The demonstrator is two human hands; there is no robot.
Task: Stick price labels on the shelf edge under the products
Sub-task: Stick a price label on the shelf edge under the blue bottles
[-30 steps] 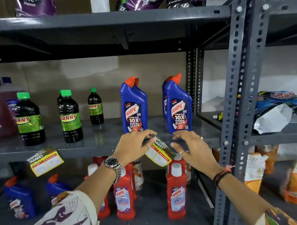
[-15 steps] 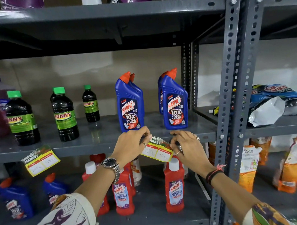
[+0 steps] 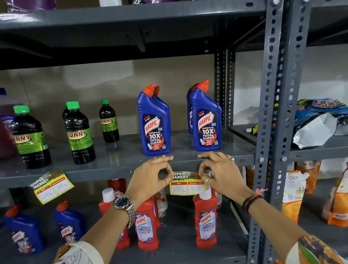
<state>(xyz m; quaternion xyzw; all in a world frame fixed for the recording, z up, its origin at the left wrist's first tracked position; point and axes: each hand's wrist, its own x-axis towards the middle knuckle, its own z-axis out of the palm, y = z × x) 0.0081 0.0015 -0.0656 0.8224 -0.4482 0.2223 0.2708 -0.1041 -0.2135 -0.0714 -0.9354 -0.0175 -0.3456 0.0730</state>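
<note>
Far left on the grey shelf edge [image 3: 103, 170] hangs a tilted yellow price label [image 3: 51, 185], handwritten nos. too blurred to read, under the green-capped SUNNY bottles [image 3: 79, 133]. Lower shelf left: blue Harpic bottles [image 3: 24, 233]. Moving right, left hand [image 3: 149, 176] w/ wristwatch [image 3: 123, 204] has thumb + forefinger curled into a ring, tips pressed at the left top corner of the second price label [image 3: 187, 183]; other fingers spread up over the shelf lip. That label sits level against the edge, approx. centred below the gap btwn the two blue Harpic 10X bottles [image 3: 155, 120], reading "120" and "90". Right hand [image 3: 220, 173], rings on fingers, thread band at wrist, pinches the label's right top corner the same way. Red Harpic bathroom cleaner bottles [image 3: 204, 219] stand below. Right of the upright post [image 3: 271, 128]: detergent bags [image 3: 324, 122] and orange packs [image 3: 338, 197].
</note>
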